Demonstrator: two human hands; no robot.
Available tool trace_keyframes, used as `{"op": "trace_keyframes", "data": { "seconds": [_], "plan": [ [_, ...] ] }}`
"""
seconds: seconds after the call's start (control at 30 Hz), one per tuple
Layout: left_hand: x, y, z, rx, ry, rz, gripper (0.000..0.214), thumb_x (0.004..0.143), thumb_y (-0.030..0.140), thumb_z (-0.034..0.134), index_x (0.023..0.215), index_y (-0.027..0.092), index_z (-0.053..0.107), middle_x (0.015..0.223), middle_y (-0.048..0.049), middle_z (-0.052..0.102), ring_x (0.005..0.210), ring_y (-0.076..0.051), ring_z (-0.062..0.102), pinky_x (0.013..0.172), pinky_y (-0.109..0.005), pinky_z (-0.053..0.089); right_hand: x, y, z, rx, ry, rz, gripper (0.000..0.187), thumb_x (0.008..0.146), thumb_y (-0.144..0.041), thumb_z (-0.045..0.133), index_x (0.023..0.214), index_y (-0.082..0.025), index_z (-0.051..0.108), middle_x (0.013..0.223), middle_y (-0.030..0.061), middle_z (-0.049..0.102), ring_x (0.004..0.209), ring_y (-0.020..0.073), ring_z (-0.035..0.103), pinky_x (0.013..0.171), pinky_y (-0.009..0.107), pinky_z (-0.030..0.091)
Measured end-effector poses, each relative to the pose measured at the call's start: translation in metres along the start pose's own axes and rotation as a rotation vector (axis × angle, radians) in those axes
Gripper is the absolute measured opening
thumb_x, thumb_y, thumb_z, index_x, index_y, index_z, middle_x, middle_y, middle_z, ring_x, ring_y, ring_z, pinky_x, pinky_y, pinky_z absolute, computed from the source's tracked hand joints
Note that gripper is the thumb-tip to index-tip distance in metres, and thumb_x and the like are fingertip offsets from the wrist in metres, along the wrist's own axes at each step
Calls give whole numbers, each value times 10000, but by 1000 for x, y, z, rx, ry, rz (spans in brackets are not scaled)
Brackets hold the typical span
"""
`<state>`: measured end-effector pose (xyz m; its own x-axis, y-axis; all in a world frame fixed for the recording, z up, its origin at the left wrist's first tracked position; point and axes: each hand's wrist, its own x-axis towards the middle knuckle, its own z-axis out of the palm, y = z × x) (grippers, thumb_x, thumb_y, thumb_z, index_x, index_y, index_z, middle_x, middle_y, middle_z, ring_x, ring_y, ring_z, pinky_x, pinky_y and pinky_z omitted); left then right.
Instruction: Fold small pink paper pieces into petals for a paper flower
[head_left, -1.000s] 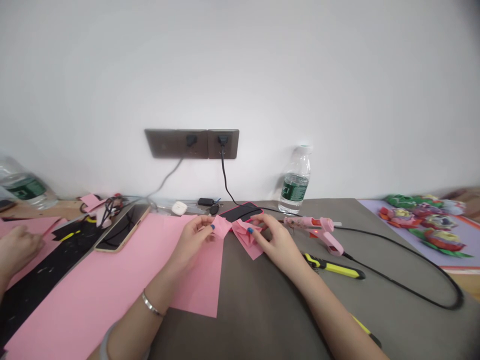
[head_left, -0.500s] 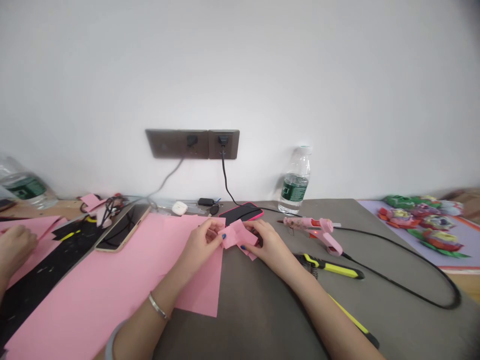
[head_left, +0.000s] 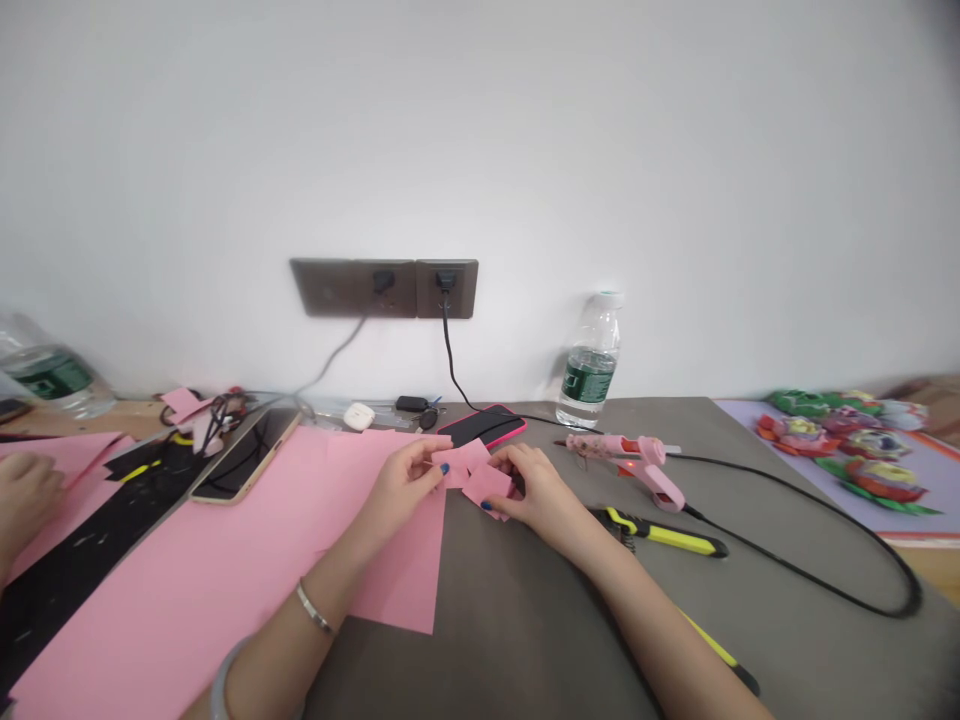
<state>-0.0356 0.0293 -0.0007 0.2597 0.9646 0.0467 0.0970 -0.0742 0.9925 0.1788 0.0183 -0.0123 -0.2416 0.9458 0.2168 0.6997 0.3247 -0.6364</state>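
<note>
My left hand (head_left: 401, 488) pinches a small pink paper square (head_left: 454, 464) at its left edge, thumb and fingers closed on it. My right hand (head_left: 536, 490) is closed on a second small pink paper piece (head_left: 487, 485), which overlaps the first. Both hands meet over the grey table (head_left: 525, 620), just right of a large pink paper sheet (head_left: 225, 570) that lies flat under my left forearm.
A phone in a pink case (head_left: 484, 425) lies behind the hands. To the right are a pink glue gun (head_left: 637, 460) with a black cable (head_left: 825, 580), a yellow-handled knife (head_left: 664, 535) and a water bottle (head_left: 592, 360). Another person's hand (head_left: 22, 495) rests at far left. Paper flowers (head_left: 847, 445) sit far right.
Both hands have drawn closer together and a little toward me. The right hand has brought its pink piece in against the piece in the left hand.
</note>
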Motion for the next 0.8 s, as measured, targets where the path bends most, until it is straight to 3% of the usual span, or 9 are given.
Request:
{"op": "trace_keyframes", "data": {
  "seconds": [0.1, 0.17, 0.3, 0.43, 0.63, 0.8],
  "plan": [
    [-1, -2, 0, -34, 25, -14, 349, 821, 270, 581, 1154, 167, 588, 703, 21, 593, 585, -111, 506, 590, -227, 395, 0, -1, -1, 60, 29, -49, 275, 701, -136, 692, 937, -227, 583, 932, 27, 631, 865, 232, 558, 779, 372, 445],
    [-2, 1, 1, -35, 42, -19, 317, 837, 310, 579, 1121, 170, 586, 716, 13, 620, 552, -104, 488, 551, -219, 367, 0, -3, -3, 114, 86, -90, 279, 755, -155, 656, 1011, -235, 581, 980, 40, 631, 919, 241, 571, 821, 392, 452],
    [-5, 7, 3, -43, 53, 0, 286, 823, 345, 618, 1048, 171, 580, 808, -30, 688, 653, -139, 593, 572, -221, 386, 1, -12, -8, 244, 171, -269, 220, 875, -167, 555, 1074, -245, 605, 1061, 74, 627, 1033, 246, 576, 900, 405, 454],
    [-7, 8, 5, -65, 28, 13, 263, 829, 359, 636, 1008, 182, 557, 727, -9, 681, 648, -142, 612, 595, -223, 398, 0, -20, -10, 292, 120, -387, 143, 892, -189, 586, 997, -253, 660, 1114, 76, 613, 1078, 242, 576, 921, 400, 453],
    [-9, 12, 8, -6, 12, 36, 217, 876, 368, 562, 975, 175, 580, 708, -7, 651, 599, -126, 570, 564, -225, 406, -2, -21, -6, 249, 114, -359, 76, 898, -223, 595, 875, -240, 665, 1015, 69, 651, 1010, 237, 602, 874, 386, 439],
    [-13, 19, 14, -125, -110, 61, 289, 805, 322, 669, 1045, 187, 582, 980, -70, 684, 833, -175, 651, 733, -275, 509, 0, -24, -9, 321, 166, -268, 129, 904, -213, 514, 799, -219, 588, 889, 66, 644, 891, 221, 595, 796, 357, 454]
  ]
}}
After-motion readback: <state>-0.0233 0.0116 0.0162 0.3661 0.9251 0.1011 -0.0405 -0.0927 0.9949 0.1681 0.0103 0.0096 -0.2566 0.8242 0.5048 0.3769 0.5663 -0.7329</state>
